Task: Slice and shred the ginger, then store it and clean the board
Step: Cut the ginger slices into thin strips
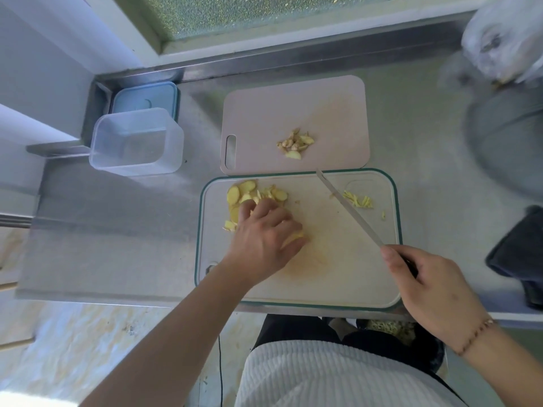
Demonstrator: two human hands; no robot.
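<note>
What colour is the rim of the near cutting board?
Teal green, around the near cutting board; seen in the head view.

I saw pale yellow ginger slices [258, 193] heaped on the green-rimmed cutting board [338, 259], far left. A few ginger shreds [358, 199] lay at its far right. The knife [349, 210] blade angled above it.

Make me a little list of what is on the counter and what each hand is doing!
left hand: reaching over the ginger slices, fingers bent
right hand: grips the knife, blade angled across the green-rimmed board
ginger shreds: small heap right of the blade
pink board: holds ginger scraps
clear tub: left, open, empty
blue lid: behind the tub
</note>
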